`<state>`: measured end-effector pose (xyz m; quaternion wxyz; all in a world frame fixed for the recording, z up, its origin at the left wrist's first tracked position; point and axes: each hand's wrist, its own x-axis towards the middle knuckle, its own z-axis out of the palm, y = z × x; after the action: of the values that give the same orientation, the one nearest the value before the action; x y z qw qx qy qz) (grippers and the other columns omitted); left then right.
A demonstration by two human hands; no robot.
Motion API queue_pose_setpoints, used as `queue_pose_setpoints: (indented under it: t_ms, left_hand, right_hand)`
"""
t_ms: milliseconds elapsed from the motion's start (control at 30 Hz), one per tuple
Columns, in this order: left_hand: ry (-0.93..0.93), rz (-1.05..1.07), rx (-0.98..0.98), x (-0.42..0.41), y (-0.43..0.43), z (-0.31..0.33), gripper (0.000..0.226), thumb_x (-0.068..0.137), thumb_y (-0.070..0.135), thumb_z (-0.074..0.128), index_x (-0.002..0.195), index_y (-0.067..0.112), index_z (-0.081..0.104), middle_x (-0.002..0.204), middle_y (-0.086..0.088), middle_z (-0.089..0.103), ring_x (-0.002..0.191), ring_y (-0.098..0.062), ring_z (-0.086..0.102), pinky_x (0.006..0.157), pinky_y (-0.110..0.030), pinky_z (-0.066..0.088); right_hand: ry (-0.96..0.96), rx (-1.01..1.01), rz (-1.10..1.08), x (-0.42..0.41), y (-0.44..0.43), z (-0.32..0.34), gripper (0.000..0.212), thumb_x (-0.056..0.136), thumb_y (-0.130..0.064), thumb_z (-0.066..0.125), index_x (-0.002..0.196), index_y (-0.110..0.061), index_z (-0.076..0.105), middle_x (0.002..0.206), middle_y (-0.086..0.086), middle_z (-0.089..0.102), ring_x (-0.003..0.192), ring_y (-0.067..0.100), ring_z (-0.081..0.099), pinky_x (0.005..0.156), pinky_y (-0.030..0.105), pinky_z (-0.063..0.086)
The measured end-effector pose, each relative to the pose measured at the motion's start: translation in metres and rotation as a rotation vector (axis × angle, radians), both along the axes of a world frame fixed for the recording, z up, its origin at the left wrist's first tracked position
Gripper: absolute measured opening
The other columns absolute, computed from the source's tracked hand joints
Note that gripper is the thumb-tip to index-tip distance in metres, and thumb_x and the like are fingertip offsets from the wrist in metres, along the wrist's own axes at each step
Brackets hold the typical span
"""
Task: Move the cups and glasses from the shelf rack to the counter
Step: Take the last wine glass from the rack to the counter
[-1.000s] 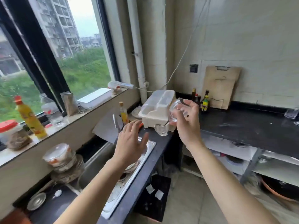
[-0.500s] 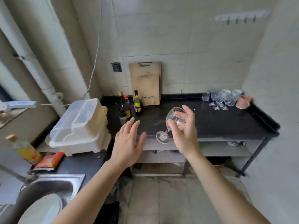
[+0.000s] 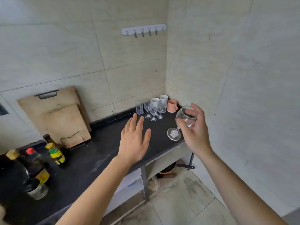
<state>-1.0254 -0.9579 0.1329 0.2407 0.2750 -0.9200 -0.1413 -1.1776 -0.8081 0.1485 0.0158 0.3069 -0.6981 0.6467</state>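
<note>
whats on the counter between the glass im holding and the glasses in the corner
Nothing: the head view shows only bare counter between the held glass and the corner glasses.

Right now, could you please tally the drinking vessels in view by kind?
Stemmed glasses: 4, one in the right hand
Tumblers: 1
White mugs: 2
Pink mugs: 1
Total: 8
</note>
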Motion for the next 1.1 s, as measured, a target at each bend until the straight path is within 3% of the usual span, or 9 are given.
queue_pose_setpoints:
  t_ms: [133, 333, 500, 600, 767, 867, 933, 1000, 1100]
  left_hand:
    - [-0.060, -0.057, -0.008, -0.074, -0.020, -0.022, 0.061, 0.103, 0.046, 0.035, 0.155, 0.016, 0.026, 0.166, -0.012, 0.013, 0.150, -0.032, 0.015, 0.118, -0.046, 0.020]
    - [-0.209, -0.031, -0.023, -0.193, -0.061, -0.054, 0.063, 0.103, 0.049, 0.030, 0.157, 0.018, 0.020, 0.167, -0.010, 0.004, 0.152, -0.031, 0.009, 0.119, -0.051, 0.019]
    - [-0.289, 0.038, -0.026, -0.286, -0.103, -0.058, 0.065, 0.103, 0.050, 0.030, 0.158, 0.018, 0.015, 0.167, -0.011, 0.001, 0.152, -0.031, 0.005, 0.120, -0.051, 0.017]
    - [-0.301, 0.068, -0.006, -0.319, -0.125, -0.066, 0.066, 0.103, 0.052, 0.028, 0.158, 0.020, 0.013, 0.167, -0.010, 0.001, 0.153, -0.030, 0.005, 0.120, -0.050, 0.016]
    - [-0.376, 0.091, 0.022, -0.355, -0.164, -0.101, 0.065, 0.102, 0.050, 0.029, 0.158, 0.019, 0.014, 0.167, -0.010, 0.000, 0.152, -0.031, 0.007, 0.119, -0.052, 0.021]
    - [-0.418, 0.105, 0.087, -0.375, -0.190, -0.129, 0.064, 0.103, 0.047, 0.031, 0.158, 0.019, 0.015, 0.167, -0.011, 0.001, 0.152, -0.032, 0.007, 0.119, -0.052, 0.019]
    - [-0.455, 0.098, 0.120, -0.387, -0.207, -0.149, 0.062, 0.103, 0.045, 0.030, 0.158, 0.019, 0.014, 0.167, -0.011, 0.000, 0.152, -0.032, 0.006, 0.119, -0.052, 0.017]
    - [-0.491, 0.089, 0.179, -0.399, -0.224, -0.172, 0.061, 0.103, 0.045, 0.030, 0.157, 0.018, 0.016, 0.167, -0.011, 0.000, 0.152, -0.032, 0.004, 0.119, -0.052, 0.016]
    - [-0.535, 0.062, 0.220, -0.415, -0.243, -0.202, 0.061, 0.103, 0.045, 0.031, 0.156, 0.017, 0.018, 0.166, -0.012, 0.002, 0.152, -0.031, 0.005, 0.118, -0.053, 0.020]
  right_hand:
    - [-0.035, -0.014, -0.076, -0.073, -0.008, -0.022, 0.075, 0.073, -0.053, 0.063, 0.142, -0.033, 0.041, 0.120, -0.025, 0.058, 0.102, -0.021, 0.055, 0.077, -0.002, 0.037]
    - [-0.099, 0.060, -0.067, -0.194, -0.050, -0.059, 0.074, 0.073, -0.055, 0.064, 0.141, -0.040, 0.038, 0.125, -0.020, 0.059, 0.106, -0.023, 0.051, 0.077, 0.006, 0.038]
    - [-0.091, 0.142, -0.031, -0.295, -0.094, -0.067, 0.076, 0.074, -0.051, 0.068, 0.143, -0.032, 0.040, 0.126, -0.018, 0.056, 0.106, -0.015, 0.053, 0.077, -0.001, 0.036]
    - [-0.088, 0.174, -0.032, -0.343, -0.126, -0.067, 0.073, 0.079, -0.048, 0.071, 0.143, -0.030, 0.041, 0.130, -0.014, 0.056, 0.102, -0.010, 0.052, 0.076, 0.000, 0.035]
    - [-0.069, 0.242, -0.011, -0.395, -0.185, -0.087, 0.066, 0.084, -0.042, 0.075, 0.141, -0.028, 0.044, 0.135, -0.011, 0.054, 0.114, -0.004, 0.049, 0.080, 0.001, 0.034]
    - [-0.020, 0.236, 0.035, -0.407, -0.213, -0.100, 0.051, 0.082, -0.044, 0.074, 0.126, -0.039, 0.050, 0.123, -0.036, 0.052, 0.102, -0.025, 0.046, 0.075, -0.007, 0.034]
    - [0.055, 0.271, 0.079, -0.412, -0.229, -0.112, 0.040, 0.083, -0.031, 0.076, 0.106, -0.052, 0.051, 0.114, -0.054, 0.050, 0.094, -0.034, 0.047, 0.067, -0.011, 0.032]
    - [0.026, 0.322, 0.109, -0.424, -0.250, -0.124, 0.053, 0.080, -0.022, 0.078, 0.103, -0.062, 0.051, 0.110, -0.053, 0.052, 0.094, -0.030, 0.051, 0.068, -0.007, 0.037]
    - [-0.019, 0.401, 0.086, -0.445, -0.276, -0.152, 0.038, 0.076, -0.038, 0.076, 0.104, -0.049, 0.052, 0.105, -0.043, 0.057, 0.100, -0.016, 0.056, 0.073, 0.002, 0.042]
